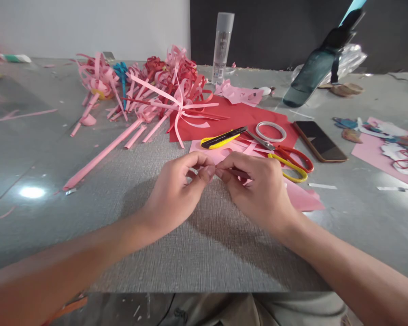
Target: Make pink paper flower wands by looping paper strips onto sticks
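I see a grey bench [54,181] with a textured mat in front of a white and dark wall. My left hand [177,192] and right hand [258,190] meet above the mat, and the fingers [207,172] of both pinch a small thin pink piece [218,168] between them; it is mostly hidden. Just behind the hands lie a yellow utility knife [222,138], scissors [289,160], a tape ring [271,131] and red paper [238,115]. A phone [319,141] lies to the right, and pink paper flowers [146,90] are heaped at the back left.
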Demonstrator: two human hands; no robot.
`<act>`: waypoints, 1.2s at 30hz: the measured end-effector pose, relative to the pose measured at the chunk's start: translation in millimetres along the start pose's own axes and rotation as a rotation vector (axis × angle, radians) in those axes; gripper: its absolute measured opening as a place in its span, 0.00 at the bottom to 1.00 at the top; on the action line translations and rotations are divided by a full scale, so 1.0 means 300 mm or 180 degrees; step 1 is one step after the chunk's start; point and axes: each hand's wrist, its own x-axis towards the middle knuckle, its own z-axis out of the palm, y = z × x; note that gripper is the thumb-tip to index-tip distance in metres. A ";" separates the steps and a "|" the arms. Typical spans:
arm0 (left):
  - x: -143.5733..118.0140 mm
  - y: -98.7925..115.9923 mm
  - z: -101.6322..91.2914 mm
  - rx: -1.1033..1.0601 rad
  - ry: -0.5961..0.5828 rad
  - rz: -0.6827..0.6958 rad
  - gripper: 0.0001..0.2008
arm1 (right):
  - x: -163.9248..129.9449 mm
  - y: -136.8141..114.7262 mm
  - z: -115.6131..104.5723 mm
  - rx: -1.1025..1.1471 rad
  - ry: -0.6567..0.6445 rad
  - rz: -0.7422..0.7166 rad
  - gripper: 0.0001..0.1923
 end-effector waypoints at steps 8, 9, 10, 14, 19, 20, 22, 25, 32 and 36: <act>0.010 0.010 0.011 -0.1124 -0.0051 -0.0574 0.12 | -0.003 0.025 0.028 -0.0462 0.0287 -0.0539 0.11; 0.011 0.010 0.013 -0.1205 -0.0035 -0.0601 0.12 | -0.002 0.028 0.029 -0.0460 0.0281 -0.0576 0.11; 0.012 0.010 0.015 -0.1270 -0.0016 -0.0621 0.11 | -0.002 0.030 0.029 -0.0449 0.0276 -0.0615 0.12; 0.012 0.007 0.018 -0.1492 -0.0002 -0.0675 0.13 | -0.002 0.036 0.033 -0.0391 0.0340 -0.0776 0.14; 0.014 -0.001 0.010 -0.1651 0.0054 -0.0811 0.14 | 0.001 0.042 0.030 -0.0306 0.0519 -0.0873 0.15; 0.016 -0.002 0.006 -0.1653 0.0147 -0.0859 0.14 | 0.004 0.043 0.026 -0.0287 0.0580 -0.0803 0.14; 0.020 -0.003 0.000 -0.1642 0.0359 -0.0926 0.14 | 0.009 0.044 0.014 -0.0265 0.0772 -0.0560 0.12; 0.023 -0.003 -0.002 -0.1611 0.0464 -0.0843 0.12 | 0.017 0.037 0.000 -0.0141 0.1019 -0.0177 0.08; 0.015 -0.019 0.013 -0.1515 0.0608 -0.1083 0.06 | 0.019 -0.015 -0.010 0.1019 0.0657 0.0433 0.06; 0.016 -0.031 0.015 -0.1571 0.0703 -0.1196 0.08 | 0.024 -0.021 -0.014 0.1626 0.0373 0.1102 0.05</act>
